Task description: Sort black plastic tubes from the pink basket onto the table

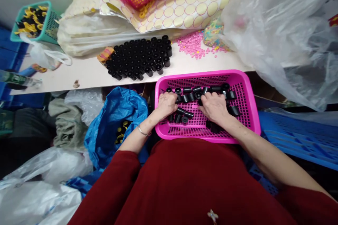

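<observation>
- We're opening on the tabletop (91, 74), whose front edge is looking like the danger line: anything nudged past it could be falling.
- We're finding the pink basket (255, 116) overlapping that front edge in our view, right of its middle; we aren't seeing what's supporting it, so a lopsided press on one rim could be tipping it.
- We're spotting the blue bag (99, 126) gaping below the front edge, left of the basket; a stray piece could be landing among the yellow and black bits (123, 130) inside.
- We're eyeing the block of upright black cylinders (139, 56), standing close to the front edge; a bump from the basket's far left corner could be toppling a row.
- We're noting pink beads (194, 44) lying loose beyond the basket's far edge; a brushing arm could be scattering them.
- We're seeing the right hand (214, 107) right of the basket's middle, the left hand (167, 104) by its left wall, fingers bent; we're not able to tell whether either is gripping.
- We're watching black pieces (186, 97) lying inside, many along the far edge; being round, they could be rolling from under fingertips.
</observation>
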`<action>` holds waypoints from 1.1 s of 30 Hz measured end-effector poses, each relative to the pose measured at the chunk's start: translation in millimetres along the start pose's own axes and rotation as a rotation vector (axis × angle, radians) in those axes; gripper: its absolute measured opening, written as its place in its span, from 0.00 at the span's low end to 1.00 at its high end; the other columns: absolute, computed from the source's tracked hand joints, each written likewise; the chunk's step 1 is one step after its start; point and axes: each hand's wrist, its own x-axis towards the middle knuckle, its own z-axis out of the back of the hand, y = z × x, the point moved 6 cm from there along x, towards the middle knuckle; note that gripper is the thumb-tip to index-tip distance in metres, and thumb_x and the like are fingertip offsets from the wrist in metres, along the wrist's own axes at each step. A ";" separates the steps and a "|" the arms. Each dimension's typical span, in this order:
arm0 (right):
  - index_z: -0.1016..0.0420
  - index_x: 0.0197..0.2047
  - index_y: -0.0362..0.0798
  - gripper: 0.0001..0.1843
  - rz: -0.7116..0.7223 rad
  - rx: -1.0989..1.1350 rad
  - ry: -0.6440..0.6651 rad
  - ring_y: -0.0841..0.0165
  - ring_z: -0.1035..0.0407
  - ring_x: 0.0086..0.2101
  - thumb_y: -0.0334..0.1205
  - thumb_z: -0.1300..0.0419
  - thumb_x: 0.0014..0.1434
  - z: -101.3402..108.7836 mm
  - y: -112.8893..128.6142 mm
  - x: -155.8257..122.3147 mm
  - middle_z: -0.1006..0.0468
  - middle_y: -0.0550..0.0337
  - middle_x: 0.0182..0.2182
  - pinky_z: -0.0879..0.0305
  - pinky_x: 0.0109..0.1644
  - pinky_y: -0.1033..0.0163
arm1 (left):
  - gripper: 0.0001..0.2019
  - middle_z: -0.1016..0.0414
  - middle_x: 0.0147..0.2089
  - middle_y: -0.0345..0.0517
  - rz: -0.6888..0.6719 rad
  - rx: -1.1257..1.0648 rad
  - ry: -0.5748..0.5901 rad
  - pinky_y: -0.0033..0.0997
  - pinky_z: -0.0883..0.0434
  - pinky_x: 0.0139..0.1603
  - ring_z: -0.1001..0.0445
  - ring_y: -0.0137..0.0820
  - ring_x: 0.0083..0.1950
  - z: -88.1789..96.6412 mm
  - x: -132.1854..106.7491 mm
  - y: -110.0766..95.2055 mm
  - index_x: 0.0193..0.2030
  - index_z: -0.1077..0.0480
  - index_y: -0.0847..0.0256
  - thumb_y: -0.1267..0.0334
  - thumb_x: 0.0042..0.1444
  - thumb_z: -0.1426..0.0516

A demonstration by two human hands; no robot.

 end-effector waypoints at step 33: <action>0.19 0.47 0.54 0.19 0.000 1.362 -0.426 0.60 0.23 0.47 0.52 0.28 0.55 14.6 -10.1 -38.9 0.18 0.57 0.44 0.24 0.57 0.49 | 0.15 0.29 0.27 0.36 0.020 -1.012 -0.023 0.27 0.36 0.33 0.35 0.23 0.29 -4.2 -10.0 -28.6 0.31 0.24 0.63 0.59 0.39 0.28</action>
